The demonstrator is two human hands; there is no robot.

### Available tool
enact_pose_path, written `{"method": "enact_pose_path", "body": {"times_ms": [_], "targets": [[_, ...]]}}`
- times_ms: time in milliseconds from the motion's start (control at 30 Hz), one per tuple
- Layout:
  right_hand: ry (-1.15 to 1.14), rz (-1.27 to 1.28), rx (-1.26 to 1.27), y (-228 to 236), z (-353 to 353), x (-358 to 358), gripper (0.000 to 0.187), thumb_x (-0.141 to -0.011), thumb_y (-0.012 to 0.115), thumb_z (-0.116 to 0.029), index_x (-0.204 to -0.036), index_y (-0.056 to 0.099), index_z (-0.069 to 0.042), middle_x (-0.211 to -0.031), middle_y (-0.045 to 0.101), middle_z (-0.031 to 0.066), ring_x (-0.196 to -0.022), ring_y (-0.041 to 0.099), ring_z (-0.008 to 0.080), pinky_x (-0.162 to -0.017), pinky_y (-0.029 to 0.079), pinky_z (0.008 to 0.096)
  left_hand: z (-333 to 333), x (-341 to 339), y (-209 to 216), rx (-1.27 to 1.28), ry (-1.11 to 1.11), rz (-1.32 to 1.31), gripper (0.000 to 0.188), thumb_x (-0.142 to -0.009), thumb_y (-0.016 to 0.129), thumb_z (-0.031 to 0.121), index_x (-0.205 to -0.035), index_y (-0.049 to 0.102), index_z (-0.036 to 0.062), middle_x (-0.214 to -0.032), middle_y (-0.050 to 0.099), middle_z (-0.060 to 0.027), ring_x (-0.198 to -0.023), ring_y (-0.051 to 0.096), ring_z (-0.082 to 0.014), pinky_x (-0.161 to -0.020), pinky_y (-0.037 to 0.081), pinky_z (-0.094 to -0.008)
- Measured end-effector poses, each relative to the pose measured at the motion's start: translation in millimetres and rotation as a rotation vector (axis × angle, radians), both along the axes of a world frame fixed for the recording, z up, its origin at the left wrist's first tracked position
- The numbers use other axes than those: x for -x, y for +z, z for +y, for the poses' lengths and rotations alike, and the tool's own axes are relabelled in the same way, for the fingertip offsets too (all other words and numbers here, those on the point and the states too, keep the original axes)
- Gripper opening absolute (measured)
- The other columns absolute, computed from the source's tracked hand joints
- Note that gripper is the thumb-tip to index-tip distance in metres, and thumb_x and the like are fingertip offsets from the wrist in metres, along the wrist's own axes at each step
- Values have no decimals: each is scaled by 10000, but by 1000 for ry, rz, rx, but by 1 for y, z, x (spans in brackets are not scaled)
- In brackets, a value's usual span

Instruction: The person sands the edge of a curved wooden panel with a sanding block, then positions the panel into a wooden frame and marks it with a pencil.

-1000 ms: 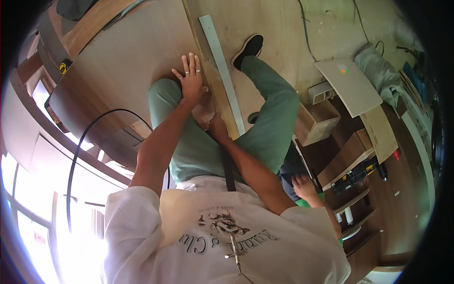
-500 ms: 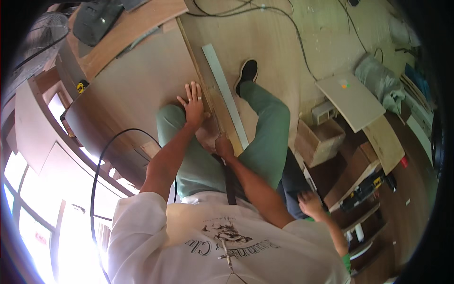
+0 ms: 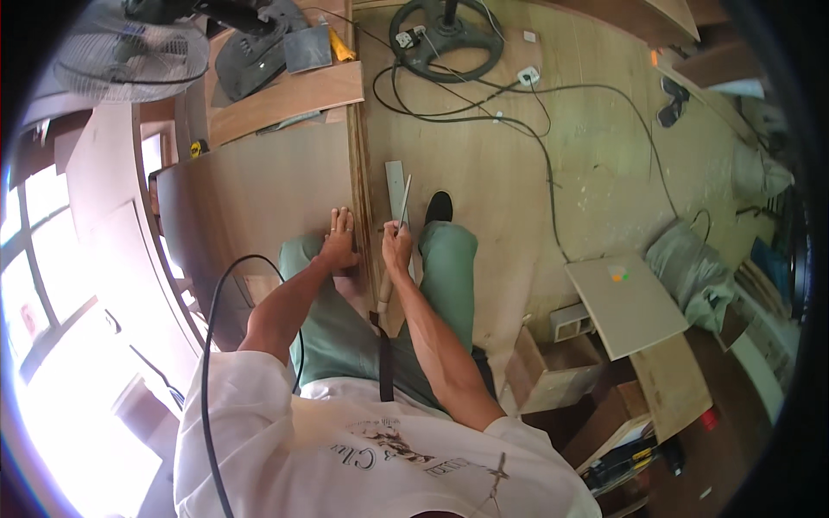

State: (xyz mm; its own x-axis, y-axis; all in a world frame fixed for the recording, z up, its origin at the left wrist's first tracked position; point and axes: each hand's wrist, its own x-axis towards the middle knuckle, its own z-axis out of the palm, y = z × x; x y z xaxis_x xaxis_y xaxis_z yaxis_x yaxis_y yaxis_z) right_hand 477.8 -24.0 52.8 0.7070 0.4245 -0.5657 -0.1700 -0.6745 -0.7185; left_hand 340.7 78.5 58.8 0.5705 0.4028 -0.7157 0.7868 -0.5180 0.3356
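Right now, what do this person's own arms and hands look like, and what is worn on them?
Both forearms are bare, and the left hand and right hand wear no gloves. Short white sleeves of a T-shirt end above the elbows. No watch shows.

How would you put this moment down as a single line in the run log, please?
left hand: flat on brown panel | right hand: gripping wooden-handled tool, blade on panel edge | grey strip: lying beside on floor

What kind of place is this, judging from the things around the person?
Probably a carpentry workshop. Large plywood sheets lie on the wooden floor, power cables run across it, and the right hand holds a chisel-like tool at a board's edge.
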Motion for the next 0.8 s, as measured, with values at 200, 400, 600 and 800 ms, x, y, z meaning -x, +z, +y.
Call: {"method": "enact_pose_path", "body": {"times_ms": [200,400,600,800], "targets": [[-157,760,14,46,31,-37,180,-926,524,-211,-979,570,-45,-663,456,11,-480,425,121,-397,377,283,67,35,18,155,297,165,786,-792,722,385,-1384,440,-49,-1438,420,-264,-1324,431,-383,-1042,436,-433],[174,603,15,74,29,-127,107,-944,494,-195,-931,455,-96,-655,449,-6,-495,477,112,-420,470,298,104,63,85,-91,613,-133,611,-873,642,380,-1360,516,33,-1351,547,-200,-1200,561,-355,-1012,458,-423],[372,430,159,119,19,-173,185,-967,440,-120,-1137,482,-60,-676,510,32,-511,535,132,-450,511,297,75,155,97,-97,922,-161,558,-857,661,311,-1322,556,21,-1241,632,-213,-1159,608,-325,-973,483,-402],[787,156,276,127,6,-184,333,-929,481,-124,-1257,480,-64,-755,631,134,-642,664,227,-559,549,390,-47,273,87,69,1096,103,592,-847,684,295,-1337,540,-5,-1225,638,-223,-1158,612,-295,-972,484,-380]]}}
